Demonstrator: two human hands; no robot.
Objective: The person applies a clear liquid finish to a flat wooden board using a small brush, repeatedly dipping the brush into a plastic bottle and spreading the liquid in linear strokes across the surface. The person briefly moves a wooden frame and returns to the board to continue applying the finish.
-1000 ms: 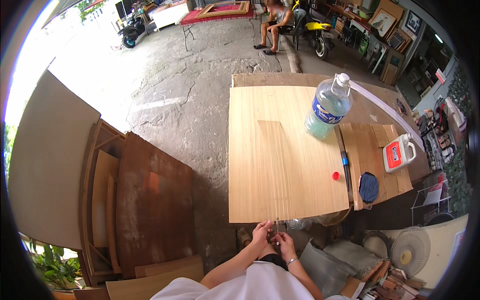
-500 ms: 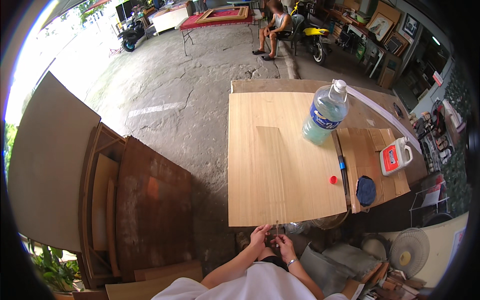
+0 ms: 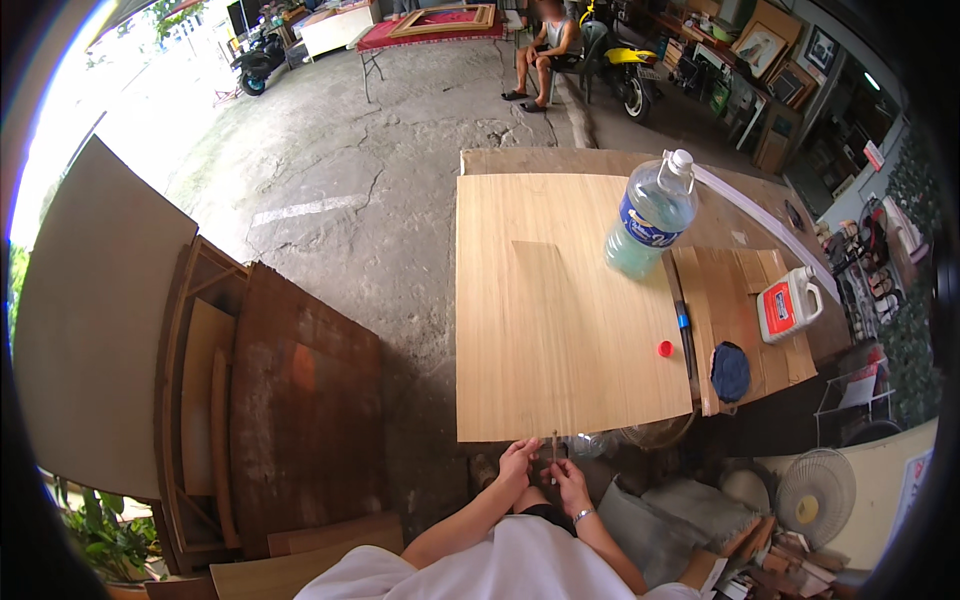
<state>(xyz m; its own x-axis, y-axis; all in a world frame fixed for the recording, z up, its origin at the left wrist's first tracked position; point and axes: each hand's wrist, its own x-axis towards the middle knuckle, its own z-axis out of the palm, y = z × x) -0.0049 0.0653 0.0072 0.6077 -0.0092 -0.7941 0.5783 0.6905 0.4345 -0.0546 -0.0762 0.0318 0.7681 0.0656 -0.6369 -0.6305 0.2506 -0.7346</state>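
A large pale wooden panel (image 3: 500,330) lies flat on the table in front of me, with a narrow, slightly darker band (image 3: 540,290) running toward its near edge. My right hand (image 3: 570,482) is just below that edge, fingers closed on a thin brownish stick (image 3: 555,446) that points up at the panel. Close beside it on the left, my left hand (image 3: 517,462) has its fingers pressed together near the panel's edge. Whether anything is in the left fingers is too small to make out.
On the panel stand a big clear bottle (image 3: 650,215) and a small red cap (image 3: 665,349). To the right, cardboard (image 3: 755,310) bears a white jug (image 3: 790,306) and a dark blue cloth (image 3: 730,372). Brown boards (image 3: 305,400) lean at left; a fan (image 3: 815,498) stands lower right.
The whole scene has shifted slightly upward in view. My hands keep nearly the same place below the panel's edge, the right one still holding the stick.
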